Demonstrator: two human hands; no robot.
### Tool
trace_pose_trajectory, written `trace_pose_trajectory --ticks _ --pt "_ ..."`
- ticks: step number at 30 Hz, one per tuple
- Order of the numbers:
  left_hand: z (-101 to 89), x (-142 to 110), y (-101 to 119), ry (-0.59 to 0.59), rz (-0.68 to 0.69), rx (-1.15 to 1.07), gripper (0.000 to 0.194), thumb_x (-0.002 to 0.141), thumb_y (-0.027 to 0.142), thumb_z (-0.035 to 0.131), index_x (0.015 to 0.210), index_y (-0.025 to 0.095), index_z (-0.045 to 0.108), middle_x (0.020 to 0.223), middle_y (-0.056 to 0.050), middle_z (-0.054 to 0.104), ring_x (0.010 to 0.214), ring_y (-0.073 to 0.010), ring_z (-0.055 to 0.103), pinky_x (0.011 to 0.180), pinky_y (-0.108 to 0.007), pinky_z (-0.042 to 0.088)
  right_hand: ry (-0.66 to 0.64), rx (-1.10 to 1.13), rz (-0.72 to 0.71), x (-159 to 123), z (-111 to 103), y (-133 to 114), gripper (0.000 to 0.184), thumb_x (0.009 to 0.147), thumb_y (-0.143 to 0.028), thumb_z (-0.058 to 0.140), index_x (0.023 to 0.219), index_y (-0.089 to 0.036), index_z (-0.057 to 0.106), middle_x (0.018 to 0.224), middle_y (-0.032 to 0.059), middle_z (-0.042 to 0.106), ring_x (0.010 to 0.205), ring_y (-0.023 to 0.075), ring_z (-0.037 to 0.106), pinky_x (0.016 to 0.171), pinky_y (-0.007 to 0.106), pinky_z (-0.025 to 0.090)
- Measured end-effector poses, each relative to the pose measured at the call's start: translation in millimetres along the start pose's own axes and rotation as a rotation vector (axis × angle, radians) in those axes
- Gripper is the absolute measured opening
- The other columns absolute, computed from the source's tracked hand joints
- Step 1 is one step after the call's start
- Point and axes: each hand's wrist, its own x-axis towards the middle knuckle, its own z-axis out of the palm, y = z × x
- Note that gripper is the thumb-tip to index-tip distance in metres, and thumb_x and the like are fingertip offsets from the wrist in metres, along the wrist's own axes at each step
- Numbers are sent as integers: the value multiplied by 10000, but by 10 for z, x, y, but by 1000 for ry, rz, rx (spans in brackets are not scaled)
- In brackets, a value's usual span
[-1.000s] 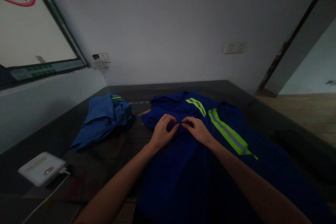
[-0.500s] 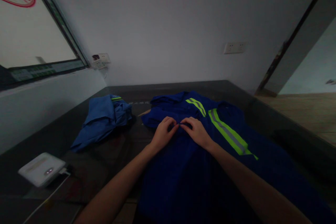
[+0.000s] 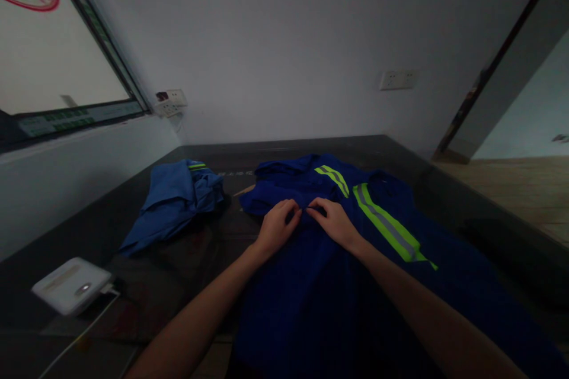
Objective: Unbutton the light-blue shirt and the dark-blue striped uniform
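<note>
A dark blue work jacket with yellow-green and grey reflective strips lies spread over the table, its near part hanging toward me. My left hand pinches the jacket's cloth near its middle, thumb against fingers. Just to the right, my right hand pinches the same stretch of cloth, with the fingertips of both hands almost meeting. Whatever small part of the jacket sits between the fingertips is too dark to make out. One reflective strip runs slantwise to the right of my right hand.
On the dark table, a lighter blue folded garment lies to the left. A white box-shaped device with a cable stands at the near left. Behind the table is a wall with a socket; a window is at left.
My fingertips have drawn very slightly apart at the pinched cloth. The jacket and the other things lie as before.
</note>
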Motion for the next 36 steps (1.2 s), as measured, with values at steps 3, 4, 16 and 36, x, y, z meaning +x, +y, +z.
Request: trace_pose_trajectory --ticks 3,4,16,36 --pt "-13 -2 21 13 11 28 111 891 248 452 807 206 511 812 -13 565 802 -164 535 746 -273 421 -4 -4 -17 -6 7 -5 99 872 -248 547 838 -191 621 836 43 674 817 193 609 754 309 432" --pt "-21 -2 33 14 15 45 114 894 249 447 812 207 513 816 -15 565 805 -165 536 747 -273 421 -7 -3 -22 -10 11 -10 108 877 -256 538 840 -193 617 832 41 670 813 192 608 749 309 433" --pt "-48 -16 78 37 6 -32 64 836 260 567 861 203 558 859 -23 597 818 -162 561 759 -273 439 -30 171 -7 -10 17 -45 121 873 -237 503 831 -183 603 802 27 662 766 178 612 697 281 434" --pt "-28 78 -12 -79 -298 -519 275 718 363 690 894 154 653 695 16 559 652 -117 514 586 -221 399 31 -161 -129 -45 -72 -72 110 889 -261 504 854 -199 587 820 54 613 799 201 561 748 332 418"
